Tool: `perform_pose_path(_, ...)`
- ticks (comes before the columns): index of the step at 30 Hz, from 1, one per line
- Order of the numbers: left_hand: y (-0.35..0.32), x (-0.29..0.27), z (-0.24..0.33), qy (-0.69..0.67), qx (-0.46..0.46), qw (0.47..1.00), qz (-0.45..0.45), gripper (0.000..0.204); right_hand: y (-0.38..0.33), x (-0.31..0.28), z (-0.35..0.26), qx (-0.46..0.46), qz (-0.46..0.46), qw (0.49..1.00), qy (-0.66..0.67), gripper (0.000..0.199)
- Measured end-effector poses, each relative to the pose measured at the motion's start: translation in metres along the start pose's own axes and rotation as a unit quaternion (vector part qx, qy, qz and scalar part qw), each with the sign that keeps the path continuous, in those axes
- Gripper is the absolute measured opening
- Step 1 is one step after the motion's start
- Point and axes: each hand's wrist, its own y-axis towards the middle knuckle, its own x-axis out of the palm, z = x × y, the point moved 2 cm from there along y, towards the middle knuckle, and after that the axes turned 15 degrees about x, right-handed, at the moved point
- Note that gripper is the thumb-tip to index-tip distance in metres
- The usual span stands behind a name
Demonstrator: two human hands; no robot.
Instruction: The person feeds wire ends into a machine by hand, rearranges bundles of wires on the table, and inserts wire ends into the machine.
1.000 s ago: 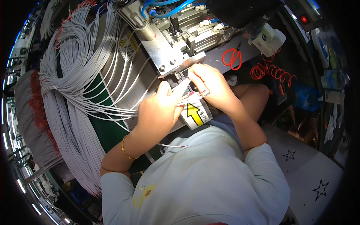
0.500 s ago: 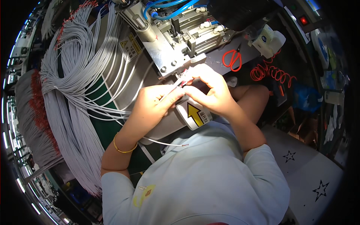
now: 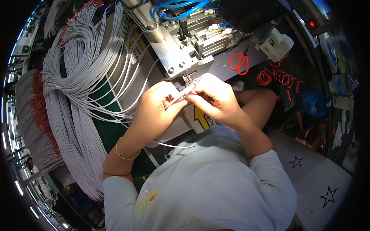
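Between my two hands runs a white cable (image 3: 178, 97), its end with thin red and white wires (image 3: 194, 81) at my right fingertips. My left hand (image 3: 155, 107) is closed round the cable just behind that end. The thumb and fingers of my right hand (image 3: 216, 96) pinch the cable end. Both hands are just below the metal head of a pneumatic press (image 3: 173, 57), close to its small tooling. A further white cable (image 3: 173, 145) comes out under my left forearm, its stripped tip lying over my lap. Fingers partly hide the wire tips.
A big bundle of white cables (image 3: 73, 127) with red tips hangs at the left. Red-handled scissors (image 3: 239, 63) and a coiled red air hose (image 3: 281, 77) are at the right. Blue air tubes (image 3: 181, 11) cross the top of the machine.
Both hands have come slightly down and toward me with the cable. A gap has opened between the fingers and the press tooling, which shows more now.
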Motion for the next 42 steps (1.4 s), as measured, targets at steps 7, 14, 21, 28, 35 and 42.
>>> perform_pose_path(7, -0.002, 0.006, -0.003, -0.197, -0.124, 0.972, 0.033, 0.011, -0.001, 0.002, 0.005, 0.106, -0.045, 0.986, 0.122, 0.003)
perform_pose_path(14, 0.0, 0.003, -0.013, -0.056, 0.037, 0.997, -0.042, 0.013, 0.0, 0.004, 0.009, 0.091, -0.055, 0.986, 0.129, 0.005)
perform_pose_path(21, 0.003, 0.004, -0.005, -0.282, -0.16, 0.946, -0.012, 0.009, -0.001, -0.002, 0.007, -0.016, -0.011, 0.998, -0.066, 0.01)
perform_pose_path(28, 0.003, 0.005, 0.0, -0.177, -0.085, 0.981, -0.003, 0.014, -0.001, 0.008, 0.016, -0.013, 0.016, 1.0, -0.003, 0.01)
perform_pose_path(35, 0.001, 0.004, -0.018, 0.067, -0.041, 0.996, -0.048, 0.015, 0.001, 0.004, 0.048, 0.162, 0.029, 0.986, 0.022, 0.011)
perform_pose_path(42, -0.009, 0.017, -0.012, 0.262, 0.061, 0.963, -0.004, 0.027, 0.006, 0.002, 0.051, 0.188, -0.023, 0.981, 0.043, 0.011)
